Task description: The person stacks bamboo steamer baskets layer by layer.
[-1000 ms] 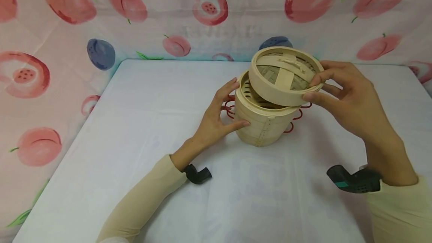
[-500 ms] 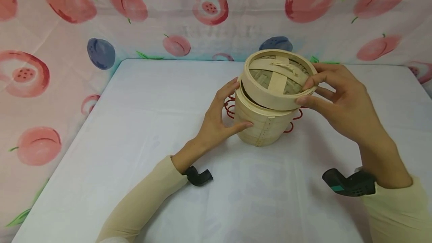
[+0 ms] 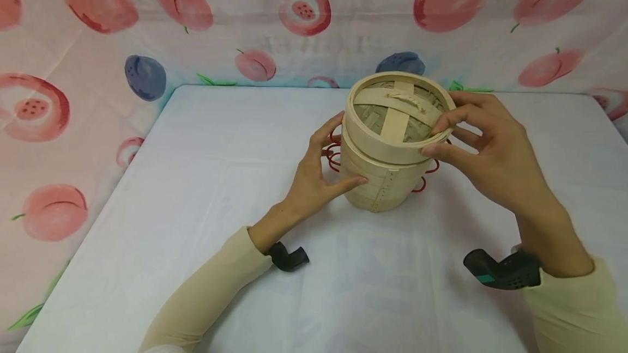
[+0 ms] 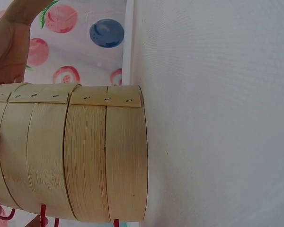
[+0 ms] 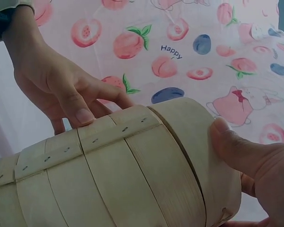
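Note:
A round bamboo steamer (image 3: 373, 184) of stacked tiers stands on the table, with small red loops along its sides. Its woven lid (image 3: 382, 148), crossed by bamboo strips, sits on top, a thin dark seam showing beneath it in the right wrist view. My right hand (image 3: 495, 151) pinches the lid's right rim, thumb outside and fingers over the edge; the right wrist view shows the thumb (image 5: 232, 146) against the lid's side. My left hand (image 3: 314, 173) holds the steamer's left side, thumb in front and fingers reaching behind. In the left wrist view the tiers (image 4: 85, 156) fill the lower left.
A white cloth covers the table (image 3: 171, 206). Behind and to the left hangs a pink curtain (image 3: 196, 31) printed with peaches and plums. Black wrist cameras (image 3: 505, 270) are strapped to both wrists.
The right hand has brought the lid left and down from its tilted position, covering the slotted inside of the top tier. My left hand has stayed on the steamer.

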`<state>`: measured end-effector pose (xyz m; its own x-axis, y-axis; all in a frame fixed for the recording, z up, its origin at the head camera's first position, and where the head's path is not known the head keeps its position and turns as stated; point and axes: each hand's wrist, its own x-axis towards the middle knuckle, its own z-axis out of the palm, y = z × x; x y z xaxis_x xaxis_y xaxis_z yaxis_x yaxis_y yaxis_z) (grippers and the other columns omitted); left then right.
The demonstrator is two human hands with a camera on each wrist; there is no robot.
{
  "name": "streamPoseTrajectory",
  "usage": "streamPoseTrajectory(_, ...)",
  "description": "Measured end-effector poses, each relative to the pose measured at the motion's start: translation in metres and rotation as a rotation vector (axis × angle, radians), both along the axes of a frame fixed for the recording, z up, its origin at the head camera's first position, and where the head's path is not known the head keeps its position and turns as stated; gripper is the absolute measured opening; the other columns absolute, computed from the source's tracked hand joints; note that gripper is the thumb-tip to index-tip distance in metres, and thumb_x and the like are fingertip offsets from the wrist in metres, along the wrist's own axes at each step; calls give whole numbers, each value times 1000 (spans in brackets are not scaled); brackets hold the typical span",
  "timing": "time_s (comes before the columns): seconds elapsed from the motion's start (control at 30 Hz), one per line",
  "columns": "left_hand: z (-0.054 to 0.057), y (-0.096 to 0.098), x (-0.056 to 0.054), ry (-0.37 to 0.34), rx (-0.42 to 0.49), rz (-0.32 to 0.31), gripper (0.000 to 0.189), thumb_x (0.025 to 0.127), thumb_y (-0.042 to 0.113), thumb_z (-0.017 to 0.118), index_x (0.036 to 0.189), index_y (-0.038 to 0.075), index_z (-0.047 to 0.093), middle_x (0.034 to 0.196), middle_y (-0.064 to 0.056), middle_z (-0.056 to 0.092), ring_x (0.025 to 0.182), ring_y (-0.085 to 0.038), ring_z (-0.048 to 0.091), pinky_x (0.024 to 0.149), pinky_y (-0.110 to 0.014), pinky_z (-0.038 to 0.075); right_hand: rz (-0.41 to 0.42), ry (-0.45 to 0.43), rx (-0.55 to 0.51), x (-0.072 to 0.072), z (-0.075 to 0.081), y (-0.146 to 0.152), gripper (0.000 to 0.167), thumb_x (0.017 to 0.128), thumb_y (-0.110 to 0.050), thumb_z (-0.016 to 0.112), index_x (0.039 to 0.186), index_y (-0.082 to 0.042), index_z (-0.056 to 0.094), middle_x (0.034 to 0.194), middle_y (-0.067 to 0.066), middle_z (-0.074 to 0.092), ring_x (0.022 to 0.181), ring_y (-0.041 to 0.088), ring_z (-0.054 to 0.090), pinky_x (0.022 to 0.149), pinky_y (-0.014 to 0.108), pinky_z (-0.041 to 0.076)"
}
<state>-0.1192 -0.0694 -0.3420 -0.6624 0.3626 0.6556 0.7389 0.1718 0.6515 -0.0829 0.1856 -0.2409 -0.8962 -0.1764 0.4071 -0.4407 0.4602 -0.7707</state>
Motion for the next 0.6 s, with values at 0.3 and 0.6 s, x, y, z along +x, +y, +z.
streamPoseTrajectory(0.3,1,0,0,7,3,1,106,69,9,86,148,13,15,153,-3,25,118,-21,48,89,-38,45,-11,22,21,0,-1,-4,25,72,5,81,89,2,63,131,6,47,124,21,45,90,20,46)
streamPoseTrajectory(0.6,1,-1,0,4,5,-6,107,70,8,86,148,15,13,154,-3,25,118,-21,49,89,-39,46,7,10,61,1,-1,-3,26,75,3,79,93,2,61,135,5,45,128,22,42,92,20,44)
